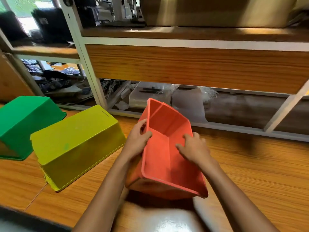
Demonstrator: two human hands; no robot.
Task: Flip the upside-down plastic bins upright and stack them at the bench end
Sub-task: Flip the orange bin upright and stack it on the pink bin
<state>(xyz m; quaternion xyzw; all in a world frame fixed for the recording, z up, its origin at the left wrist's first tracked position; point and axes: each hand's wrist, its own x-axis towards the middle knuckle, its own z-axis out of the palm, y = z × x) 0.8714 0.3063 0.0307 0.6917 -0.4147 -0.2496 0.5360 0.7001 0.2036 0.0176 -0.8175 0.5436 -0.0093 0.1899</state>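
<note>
An orange-red plastic bin (160,158) is held tilted above the wooden bench, its open side turned toward me. My left hand (138,139) grips its left rim, thumb inside. My right hand (194,148) grips the right wall, fingers inside. To the left a yellow-green bin (75,144) lies upside down on the bench. Beyond that one, a green bin (25,121) also rests upside down at the far left.
The wooden bench top (250,173) stretches to the right of the orange bin. A white metal shelf frame (93,81) with a wood panel stands behind the bench, with bags and clutter underneath. A bright glare patch lies near the front edge.
</note>
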